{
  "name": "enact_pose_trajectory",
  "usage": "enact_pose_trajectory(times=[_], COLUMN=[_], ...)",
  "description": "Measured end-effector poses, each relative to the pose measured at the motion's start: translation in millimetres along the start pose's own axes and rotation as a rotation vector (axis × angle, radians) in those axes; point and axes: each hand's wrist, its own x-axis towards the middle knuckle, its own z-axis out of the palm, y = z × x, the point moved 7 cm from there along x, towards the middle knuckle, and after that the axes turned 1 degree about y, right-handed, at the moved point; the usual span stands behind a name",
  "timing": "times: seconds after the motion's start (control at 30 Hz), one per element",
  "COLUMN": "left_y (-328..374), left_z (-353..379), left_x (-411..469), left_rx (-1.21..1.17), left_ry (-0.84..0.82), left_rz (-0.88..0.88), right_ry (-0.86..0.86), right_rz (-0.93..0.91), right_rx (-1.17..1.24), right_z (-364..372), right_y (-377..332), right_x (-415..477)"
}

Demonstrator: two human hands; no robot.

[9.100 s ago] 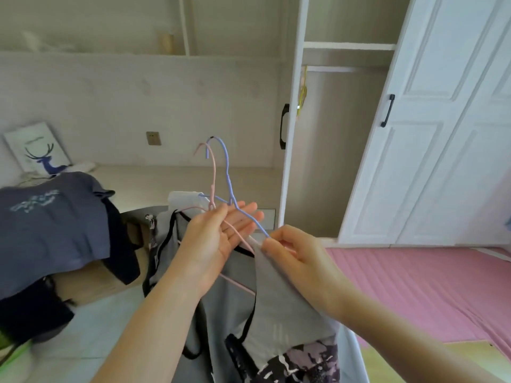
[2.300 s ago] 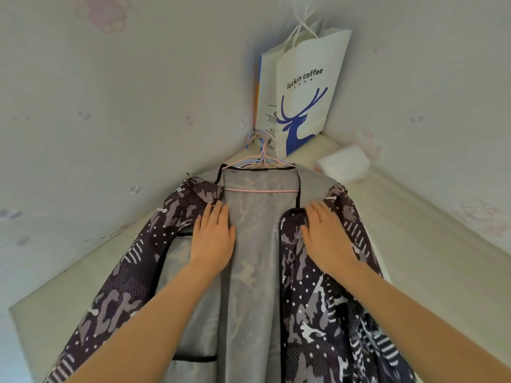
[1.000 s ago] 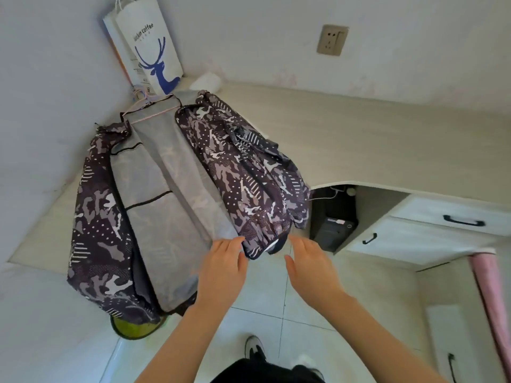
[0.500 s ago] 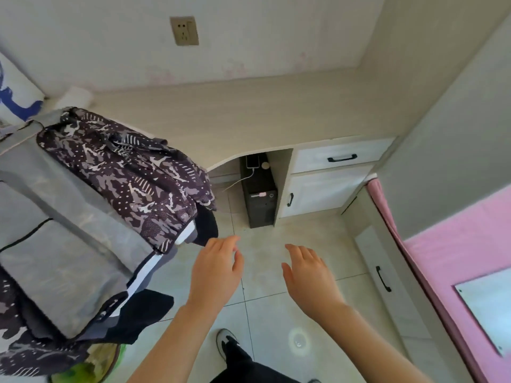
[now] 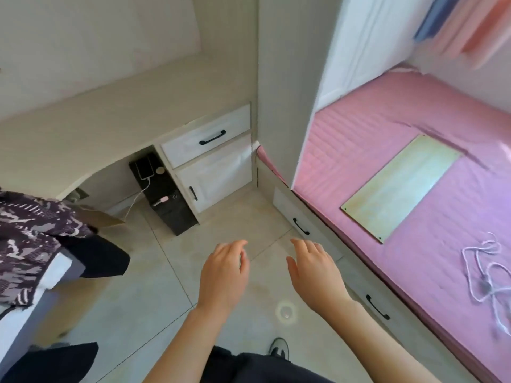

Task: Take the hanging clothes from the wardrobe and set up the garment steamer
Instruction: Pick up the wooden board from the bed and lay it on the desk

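My left hand (image 5: 224, 275) and my right hand (image 5: 315, 269) hover palm down over the tiled floor, fingers apart, holding nothing. At the left edge the dark camouflage-print jacket (image 5: 25, 233) with grey lining hangs over the desk edge, along with darker clothes (image 5: 99, 255) beneath it. It is well apart from both hands. The white wardrobe door (image 5: 356, 42) stands at the top right, next to the bed. No garment steamer is in view.
A pale desk (image 5: 96, 125) with a white drawer (image 5: 207, 139) and cabinet runs along the back. A black computer tower (image 5: 166, 200) with a phone on top stands under it. A pink bed (image 5: 414, 189) at right carries a wooden board (image 5: 398, 186) and a white cord (image 5: 486, 272).
The view has swung right, away from the jacket on the desk toward the bed and wardrobe. Both hands stay raised and empty in front of me.
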Motion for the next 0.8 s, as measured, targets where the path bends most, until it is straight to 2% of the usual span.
enact_pose_trajectory(times=[0.43,0.8], left_y=[149,246], left_z=[122,230], left_x=[64,170], left_rx=[0.005,-0.048], left_ry=[-0.229,-0.4], left_rz=[0.251,0.407], right_ry=[0.136,0.178], right_rz=[0.358,0.623], right_rx=[0.068,0.105], right_z=[-52,-72], right_y=[184,315], right_x=[-28,21])
